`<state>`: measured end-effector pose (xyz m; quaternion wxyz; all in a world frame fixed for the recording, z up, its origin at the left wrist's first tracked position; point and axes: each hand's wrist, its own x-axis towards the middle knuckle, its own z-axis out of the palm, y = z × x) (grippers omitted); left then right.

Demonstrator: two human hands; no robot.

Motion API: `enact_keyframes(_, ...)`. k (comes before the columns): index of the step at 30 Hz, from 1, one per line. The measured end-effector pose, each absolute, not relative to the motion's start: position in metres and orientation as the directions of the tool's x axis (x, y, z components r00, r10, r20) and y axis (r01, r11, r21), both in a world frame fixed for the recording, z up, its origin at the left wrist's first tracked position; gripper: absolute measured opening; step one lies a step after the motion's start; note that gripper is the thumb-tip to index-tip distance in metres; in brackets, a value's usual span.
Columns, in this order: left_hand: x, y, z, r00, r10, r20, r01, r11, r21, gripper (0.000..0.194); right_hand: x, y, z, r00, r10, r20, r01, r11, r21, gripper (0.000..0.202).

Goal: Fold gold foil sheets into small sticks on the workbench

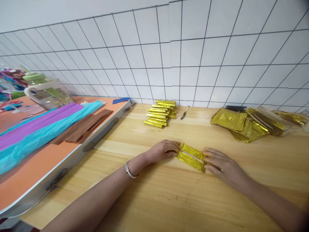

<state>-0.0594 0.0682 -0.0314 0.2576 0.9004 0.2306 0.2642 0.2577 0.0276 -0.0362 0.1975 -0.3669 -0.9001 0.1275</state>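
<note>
In front of me on the wooden table lies a gold foil sheet (190, 156) with folded edges and a pale strip along its middle. My left hand (166, 150), a silver bangle on its wrist, has its fingers curled over the sheet's left end. At the opposite end, my right hand (220, 165) lies with fingers stretched out and slightly apart, their tips touching the sheet's edge. Beyond the hands is a stack of narrow folded gold foil strips (160, 113). Flat gold foil sheets (230, 120) sit in a loose pile to the right.
A pen (185, 112) lies near the tiled wall (149, 54). A dark object (236, 108) is behind the foil pile. On the left, an orange surface (60, 161) with a raised white edge holds purple crepe paper (43, 124), brown paper (89, 127) and a green-lidded bottle (51, 93).
</note>
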Motion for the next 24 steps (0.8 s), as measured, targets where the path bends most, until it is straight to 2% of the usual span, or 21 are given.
enact_keyframes(4, -0.062, 0.066, -0.025, 0.795, 0.537, 0.281, 0.388, -0.807, 0.445, 0.021, 0.252, 0.02, -0.039, -0.609, 0.754, 0.246, 0.668, 0.655, -0.352, 0.037)
enact_keyframes(9, -0.062, 0.06, -0.022, 0.801, 0.554, 0.228, 0.477, -0.82, 0.315, 0.023, 0.254, 0.036, -0.04, -0.681, 0.701, 0.214, 0.592, 0.698, -0.403, 0.04)
enact_keyframes(15, -0.059, 0.047, -0.025, 0.742, 0.636, 0.21, 0.586, -0.769, 0.256, 0.021, 0.257, 0.066, -0.034, -0.774, 0.6, 0.202, 0.496, 0.773, -0.396, 0.05)
enact_keyframes(21, -0.047, 0.023, -0.02, 0.617, 0.759, 0.209, 0.729, -0.651, 0.213, 0.019, 0.256, 0.082, -0.02, -0.729, 0.661, 0.178, 0.597, 0.741, -0.309, 0.064)
enact_keyframes(24, -0.045, 0.021, -0.019, 0.586, 0.781, 0.215, 0.744, -0.624, 0.24, 0.022, 0.255, 0.077, -0.02, -0.676, 0.706, 0.21, 0.645, 0.705, -0.294, 0.061)
